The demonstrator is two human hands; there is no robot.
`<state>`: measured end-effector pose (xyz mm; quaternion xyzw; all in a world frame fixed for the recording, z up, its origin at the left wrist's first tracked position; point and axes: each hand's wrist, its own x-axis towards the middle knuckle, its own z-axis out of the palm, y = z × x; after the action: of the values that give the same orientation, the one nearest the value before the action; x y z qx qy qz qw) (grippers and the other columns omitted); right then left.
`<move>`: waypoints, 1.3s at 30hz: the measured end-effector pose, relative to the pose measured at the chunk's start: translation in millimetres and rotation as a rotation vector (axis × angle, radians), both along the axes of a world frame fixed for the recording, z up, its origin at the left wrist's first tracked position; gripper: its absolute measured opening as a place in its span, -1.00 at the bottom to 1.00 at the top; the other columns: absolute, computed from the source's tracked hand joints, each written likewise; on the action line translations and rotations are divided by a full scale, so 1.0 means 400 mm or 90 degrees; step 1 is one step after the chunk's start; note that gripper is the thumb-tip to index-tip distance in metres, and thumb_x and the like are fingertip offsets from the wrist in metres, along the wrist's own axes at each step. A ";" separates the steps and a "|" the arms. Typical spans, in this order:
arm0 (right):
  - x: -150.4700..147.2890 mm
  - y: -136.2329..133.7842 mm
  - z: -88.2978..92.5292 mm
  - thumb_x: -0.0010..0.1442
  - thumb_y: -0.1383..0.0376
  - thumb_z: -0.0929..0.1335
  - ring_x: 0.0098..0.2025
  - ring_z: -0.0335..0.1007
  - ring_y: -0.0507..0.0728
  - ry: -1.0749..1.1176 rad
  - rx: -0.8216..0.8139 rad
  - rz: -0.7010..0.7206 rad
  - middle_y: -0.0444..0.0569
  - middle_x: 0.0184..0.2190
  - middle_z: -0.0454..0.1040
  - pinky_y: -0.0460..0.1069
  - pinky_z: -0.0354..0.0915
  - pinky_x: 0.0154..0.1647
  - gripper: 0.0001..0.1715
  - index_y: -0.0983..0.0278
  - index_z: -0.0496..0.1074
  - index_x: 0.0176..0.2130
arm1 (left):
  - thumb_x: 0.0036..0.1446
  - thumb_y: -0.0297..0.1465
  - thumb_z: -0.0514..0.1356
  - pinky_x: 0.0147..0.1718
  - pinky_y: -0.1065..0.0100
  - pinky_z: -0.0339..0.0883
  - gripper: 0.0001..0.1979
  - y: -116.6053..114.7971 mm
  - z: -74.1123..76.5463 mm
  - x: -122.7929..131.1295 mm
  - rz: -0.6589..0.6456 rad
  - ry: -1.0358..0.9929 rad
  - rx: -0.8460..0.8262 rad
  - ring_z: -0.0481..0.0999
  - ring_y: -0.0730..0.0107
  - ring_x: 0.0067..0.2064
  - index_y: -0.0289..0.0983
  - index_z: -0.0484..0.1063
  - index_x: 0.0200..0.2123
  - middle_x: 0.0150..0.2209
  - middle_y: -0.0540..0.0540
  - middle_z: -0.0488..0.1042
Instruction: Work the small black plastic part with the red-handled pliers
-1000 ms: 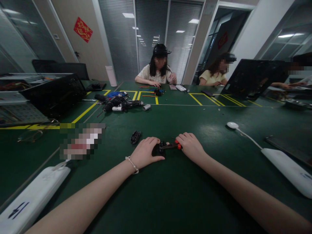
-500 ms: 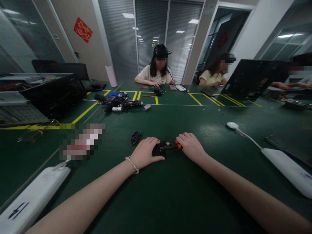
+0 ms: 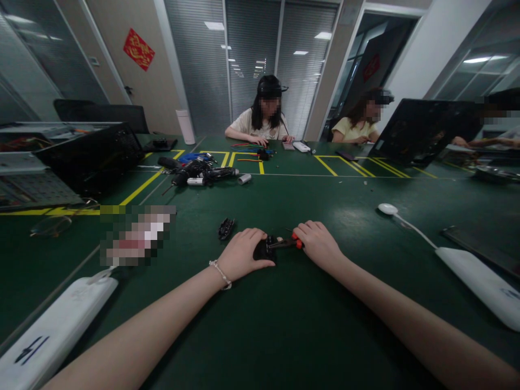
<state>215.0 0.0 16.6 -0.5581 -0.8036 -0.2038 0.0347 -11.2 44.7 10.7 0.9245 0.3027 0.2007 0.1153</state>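
Observation:
My left hand, with a beaded bracelet at the wrist, is closed around a small black part on the green table. From the right, my right hand grips red-handled pliers, whose dark jaws reach onto the black part. The exact contact at the jaw tips is too small to make out. Just beyond my left hand lies another small black piece.
A pile of cables and tools lies at the back left, near a black computer panel. White devices flank both forearms. Across the table sits a person; another person sits farther right.
My hands, the black part and the pliers look unchanged. The person across the table has shifted very slightly.

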 end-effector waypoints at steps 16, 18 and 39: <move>0.007 0.009 -0.009 -0.02 0.56 0.21 -0.25 0.28 0.13 0.011 0.013 0.038 0.04 -0.30 0.39 0.04 0.18 -0.20 -0.71 0.36 0.35 -0.27 | -0.10 -0.04 0.19 -0.18 0.20 0.23 -0.45 -0.002 0.005 0.001 -0.004 0.001 0.003 0.32 0.18 -0.13 -0.26 0.21 -0.12 -0.16 -0.11 0.33; 0.007 0.009 -0.008 -0.02 0.55 0.22 -0.27 0.29 0.13 0.008 0.004 0.035 0.04 -0.31 0.40 0.03 0.19 -0.23 -0.72 0.35 0.35 -0.27 | -0.11 -0.04 0.19 -0.19 0.20 0.24 -0.44 -0.002 0.005 0.001 -0.002 0.003 0.000 0.32 0.18 -0.13 -0.26 0.21 -0.12 -0.16 -0.11 0.33; 0.001 -0.001 -0.005 -0.02 0.53 0.23 -0.22 0.25 0.15 0.010 -0.006 0.011 0.04 -0.26 0.38 0.04 0.16 -0.20 -0.68 0.34 0.35 -0.22 | -0.11 -0.03 0.18 -0.19 0.20 0.23 -0.45 0.000 0.001 0.000 -0.002 -0.001 -0.005 0.33 0.18 -0.14 -0.25 0.22 -0.13 -0.16 -0.11 0.33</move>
<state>215.5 -0.2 14.8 -0.5528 -0.8091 -0.1956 0.0401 -11.0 44.7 11.1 0.9244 0.3020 0.2001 0.1192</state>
